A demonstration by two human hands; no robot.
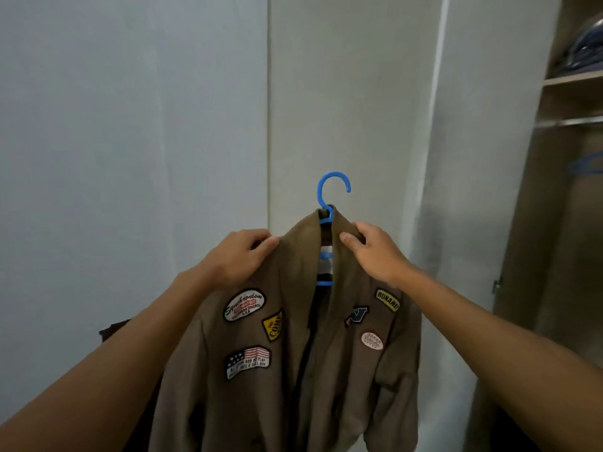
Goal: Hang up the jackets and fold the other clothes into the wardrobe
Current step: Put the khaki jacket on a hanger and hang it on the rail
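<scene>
Brown jacket (293,337) sits on blue hanger (329,197), held up before closed doors, left hand (241,256) and right hand (375,252) each pinching a shoulder; wardrobe rail (571,121) not yet reached.

Both hands, left (239,256) and right (375,252), are occupied at the collar of the brown jacket (293,370), which fills the near centre and blocks passage low down. The blue hanger (329,197) hook projects above the collar with free space around it. Directly beyond stand the closed white wardrobe doors (163,125), a flat barrier across the left and centre. Open access exists only at the far right: the wardrobe opening, bounded by the open door (473,158). Inside, the metal rail (574,121) runs below a shelf (571,80) carrying folded clothes (587,50). A second blue hanger (587,164) occupies part of the rail.
</scene>
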